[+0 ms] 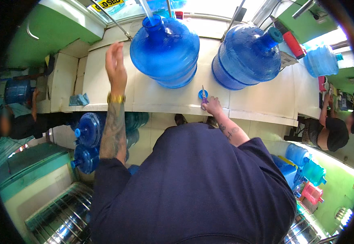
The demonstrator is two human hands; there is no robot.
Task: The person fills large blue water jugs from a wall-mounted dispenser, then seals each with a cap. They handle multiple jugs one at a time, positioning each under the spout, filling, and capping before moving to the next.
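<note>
My left hand (116, 67) is raised over the left part of the tiled counter (177, 100), fingers extended and holding nothing, just left of a blue water jug (168, 52). Water streams into that jug's uncapped neck. My right hand (213, 106) is at the counter's front edge, its fingers on the purple handles of a pair of scissors (204, 102). The blades lie across a small round blue cap (202, 94). A second blue jug (244, 58), with a teal cap (275, 34) on its tilted neck, stands on the counter to the right.
A folded blue cloth (79, 99) lies at the counter's left. A red and black heat gun (292, 44) and a light-blue jug (321, 61) are at the right. Metal rods rise behind the jugs. More jugs (88, 129) stand on the floor. Other people (332, 128) are at both sides.
</note>
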